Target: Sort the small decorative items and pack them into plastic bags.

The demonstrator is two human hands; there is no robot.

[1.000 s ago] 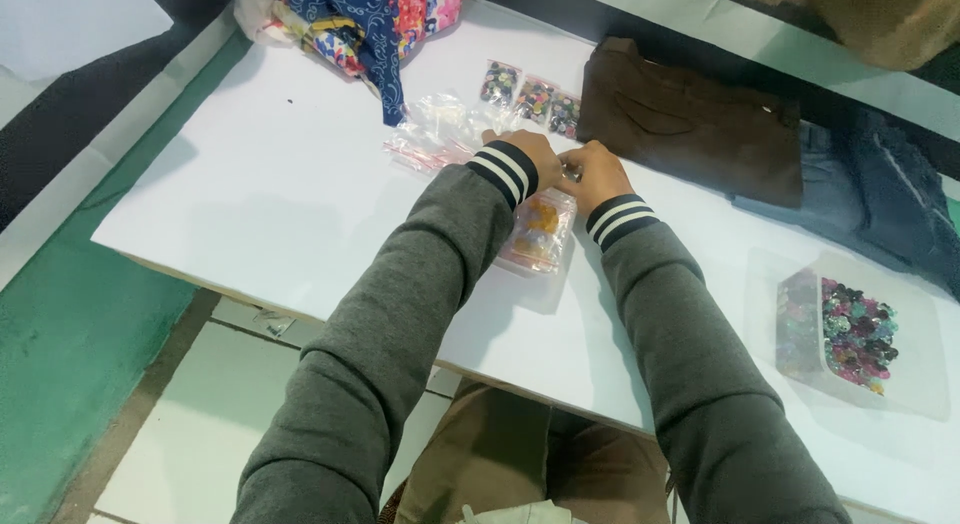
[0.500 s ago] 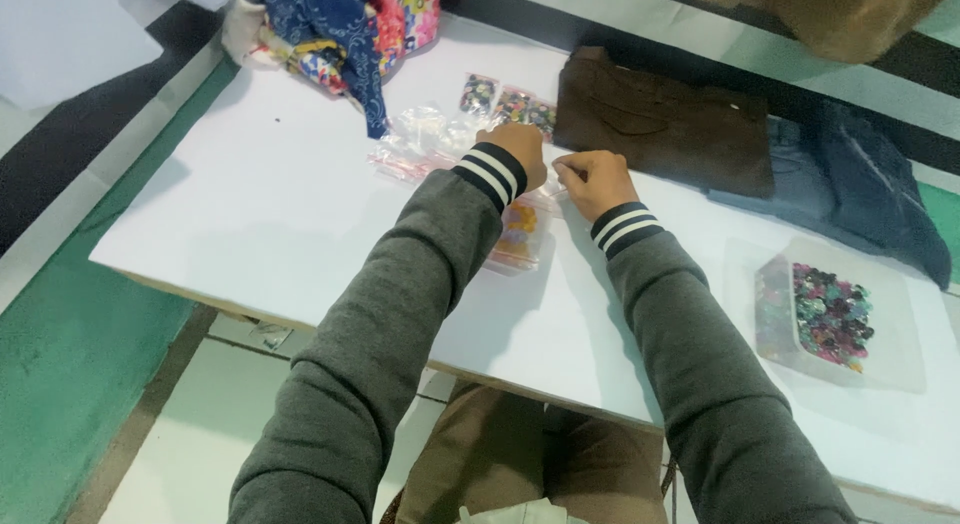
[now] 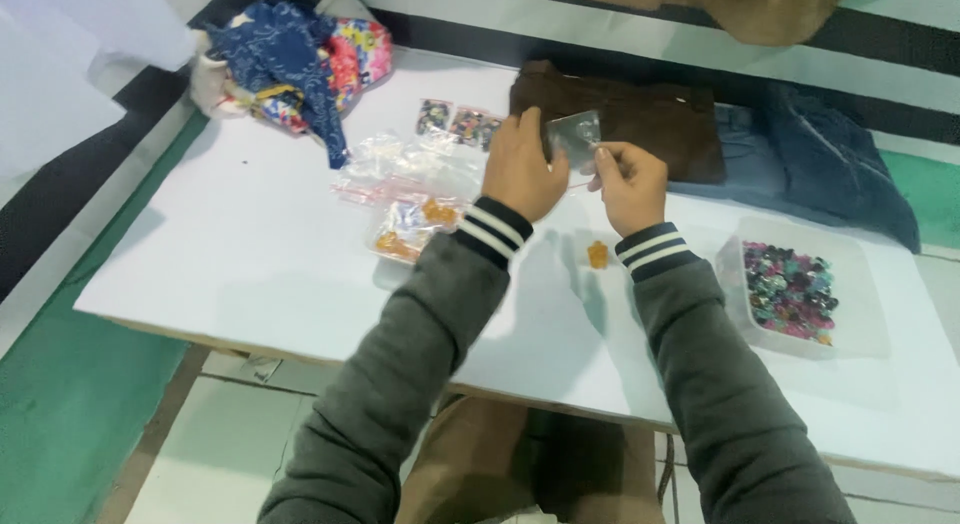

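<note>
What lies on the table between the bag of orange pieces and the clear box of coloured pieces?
In the head view, one small orange piece lies on the white table, between the bag of orange pieces and the clear box, below both hands' wrists.

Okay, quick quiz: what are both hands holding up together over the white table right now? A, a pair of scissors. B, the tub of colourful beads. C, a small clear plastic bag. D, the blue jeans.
C: the left hand and right hand pinch a small clear plastic bag between them, above the white table.
</note>
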